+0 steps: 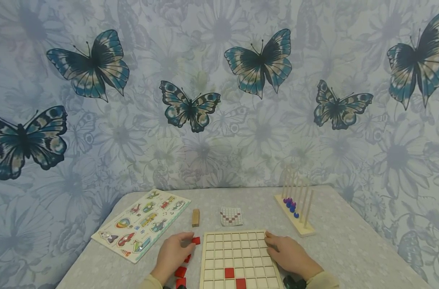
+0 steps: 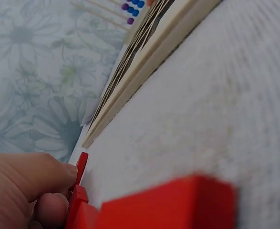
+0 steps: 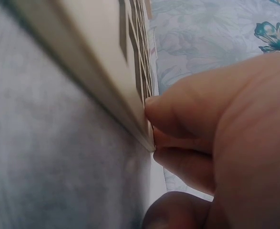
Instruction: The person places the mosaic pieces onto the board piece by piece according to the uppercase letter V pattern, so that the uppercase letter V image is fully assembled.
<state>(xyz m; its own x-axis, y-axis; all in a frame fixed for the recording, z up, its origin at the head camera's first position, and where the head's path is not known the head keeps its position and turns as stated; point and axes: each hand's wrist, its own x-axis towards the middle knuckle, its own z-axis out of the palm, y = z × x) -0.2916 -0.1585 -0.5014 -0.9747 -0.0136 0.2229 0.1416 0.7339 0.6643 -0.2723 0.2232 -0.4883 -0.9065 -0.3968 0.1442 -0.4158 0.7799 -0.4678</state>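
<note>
A wooden grid board (image 1: 243, 251) lies in front of me, with two red tiles, a left one (image 1: 229, 273) and a nearer one (image 1: 240, 283), in its squares. Beyond the board's left edge, my left hand (image 1: 173, 253) pinches the farthest loose red tile (image 1: 196, 240) between fingertips and thumb; the left wrist view shows a fingertip against that red tile (image 2: 81, 167). Closer to me, more red tiles (image 1: 181, 272) lie in a row, partly behind this hand. My right hand (image 1: 291, 253) holds the board by its far right corner, one fingertip (image 3: 158, 112) on the top surface.
A small card with a red-marked grid (image 1: 231, 216) and a wooden block (image 1: 196, 217) lie behind the board. To the left is a picture puzzle board (image 1: 143, 224). At the back right stands a peg rack (image 1: 306, 230) with blue and purple beads (image 1: 291, 205).
</note>
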